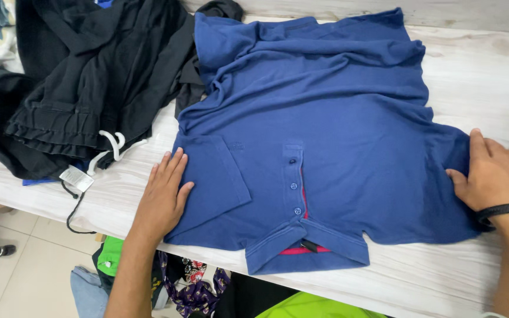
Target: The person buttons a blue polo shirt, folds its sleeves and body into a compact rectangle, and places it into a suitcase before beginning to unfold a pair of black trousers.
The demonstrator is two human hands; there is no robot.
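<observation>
Blue polo shirt (pixel 325 129) lies front-up on a pale wooden table (pixel 478 70), its collar toward the near edge and both sleeves folded inward. Left hand (pixel 163 197) rests flat with fingers spread on the shirt's left folded edge. Right hand (pixel 493 174) presses open-palmed on the right edge. Black garments (pixel 89 76) sit heaped just beside the shirt.

Surfaces: matt cloth on pale wood.
Blue polo shirt (pixel 325 135): matt knit cloth, fine pebbled texture, smooth buttons (pixel 293 186), probably plastic. Table (pixel 484 76) beneath it: whitewashed wood grain, dull finish. Left of the shirt, black garments (pixel 89 70): matt woven cloth, white cord (pixel 113 144), paper-like tag (pixel 76 178).
</observation>
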